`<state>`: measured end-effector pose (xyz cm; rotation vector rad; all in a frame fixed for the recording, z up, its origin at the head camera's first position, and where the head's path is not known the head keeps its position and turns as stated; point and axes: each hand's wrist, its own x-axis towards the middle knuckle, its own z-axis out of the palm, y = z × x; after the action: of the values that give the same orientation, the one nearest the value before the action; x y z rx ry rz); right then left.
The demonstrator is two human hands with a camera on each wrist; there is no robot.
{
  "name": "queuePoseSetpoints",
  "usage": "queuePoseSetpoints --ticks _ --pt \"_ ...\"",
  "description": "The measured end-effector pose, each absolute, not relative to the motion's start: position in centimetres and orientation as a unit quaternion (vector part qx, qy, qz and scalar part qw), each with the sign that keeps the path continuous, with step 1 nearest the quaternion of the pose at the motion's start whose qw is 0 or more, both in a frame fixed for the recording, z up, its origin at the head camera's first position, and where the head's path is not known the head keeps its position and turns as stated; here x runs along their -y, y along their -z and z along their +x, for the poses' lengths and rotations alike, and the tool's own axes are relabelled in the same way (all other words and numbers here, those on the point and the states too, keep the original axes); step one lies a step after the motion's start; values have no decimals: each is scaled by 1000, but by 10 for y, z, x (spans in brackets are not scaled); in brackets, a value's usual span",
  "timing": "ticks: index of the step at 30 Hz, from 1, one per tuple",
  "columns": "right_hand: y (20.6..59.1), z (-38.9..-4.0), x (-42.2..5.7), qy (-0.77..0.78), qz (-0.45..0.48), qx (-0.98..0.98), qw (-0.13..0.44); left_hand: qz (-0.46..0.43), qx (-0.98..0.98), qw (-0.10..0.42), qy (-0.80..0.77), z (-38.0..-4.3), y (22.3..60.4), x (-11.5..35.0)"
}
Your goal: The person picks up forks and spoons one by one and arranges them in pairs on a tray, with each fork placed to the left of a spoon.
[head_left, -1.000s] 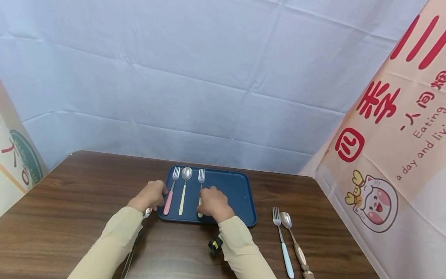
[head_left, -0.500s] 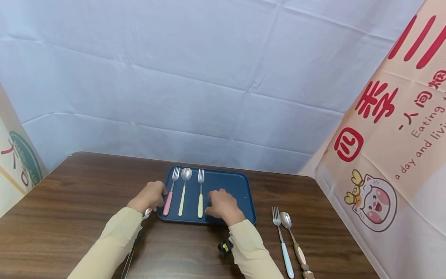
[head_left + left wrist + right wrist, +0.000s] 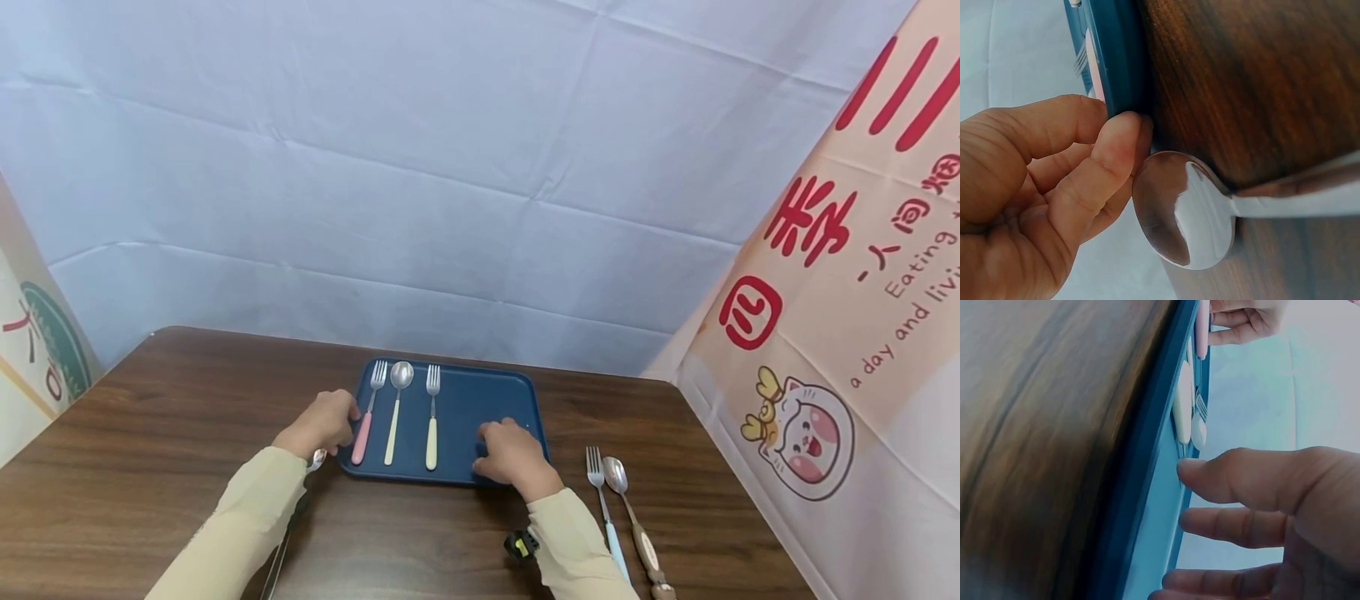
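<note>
A blue tray (image 3: 480, 400) lies near the table's far edge. On its left half are a pink-handled fork (image 3: 363, 437), a cream-handled spoon (image 3: 393, 429) and a pale yellow-handled fork (image 3: 432, 442), side by side with heads pointing away. My left hand (image 3: 324, 421) pinches the tray's left rim between thumb and fingers, as the left wrist view shows. Just beside those fingertips is a metal spoon (image 3: 1185, 209) on the table, mostly hidden by my forearm in the head view. Over the tray's right part, my right hand (image 3: 517, 457) hovers with fingers spread, holding nothing.
To the right of the tray, a light-blue-handled fork (image 3: 613, 542) and a brown-handled spoon (image 3: 645, 546) lie on the brown wooden table (image 3: 187, 400). A pale cloth (image 3: 375, 208) hangs behind the table, and a printed banner (image 3: 847, 333) hangs at right.
My right hand has let go of the pale yellow-handled fork and moved right across the tray. The fork stays on the tray. My left hand has not moved.
</note>
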<state>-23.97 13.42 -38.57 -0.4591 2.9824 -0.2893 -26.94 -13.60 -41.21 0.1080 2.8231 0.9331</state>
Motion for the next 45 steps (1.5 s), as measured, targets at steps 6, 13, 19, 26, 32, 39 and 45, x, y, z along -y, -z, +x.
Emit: queuePoseSetpoints --ticks 6,13,19,26,32,39,45 --pt "381 -229 -148 103 -170 -978 60 53 -949 68 -302 -270 413 137" --pt "379 -218 -159 77 -179 -979 54 48 -949 74 -303 -270 412 136" --pt "382 -211 -170 84 -174 -979 66 46 -950 75 -301 -270 413 137" --pt "384 -205 -186 89 -160 -980 74 47 -949 73 -304 -271 413 137" --pt "383 -195 -200 81 -149 -984 56 47 -948 73 -306 -270 413 136" --pt "382 -189 -219 72 -151 -985 38 39 -945 82 -313 -268 410 136" --pt "382 -183 -234 69 -131 -989 25 32 -943 82 -320 -268 410 135"
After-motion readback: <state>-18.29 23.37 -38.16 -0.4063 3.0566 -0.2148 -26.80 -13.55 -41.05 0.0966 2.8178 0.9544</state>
